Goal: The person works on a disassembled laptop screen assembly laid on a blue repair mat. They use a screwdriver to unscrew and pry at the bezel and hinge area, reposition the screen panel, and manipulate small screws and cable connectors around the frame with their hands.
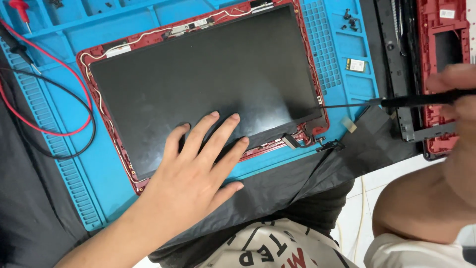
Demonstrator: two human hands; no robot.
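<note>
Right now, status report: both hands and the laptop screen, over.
Left hand flat on the screen panel, no grip. Right hand grips a thin black tool, tip at the panel's right edge. Nothing in the way.

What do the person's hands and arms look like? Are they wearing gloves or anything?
No gloves. The left hand is bare, with no ring, watch or sleeve showing along its forearm. The right hand is close to the camera and blurry, but also looks bare, with no glove or sleeve visible.
</note>
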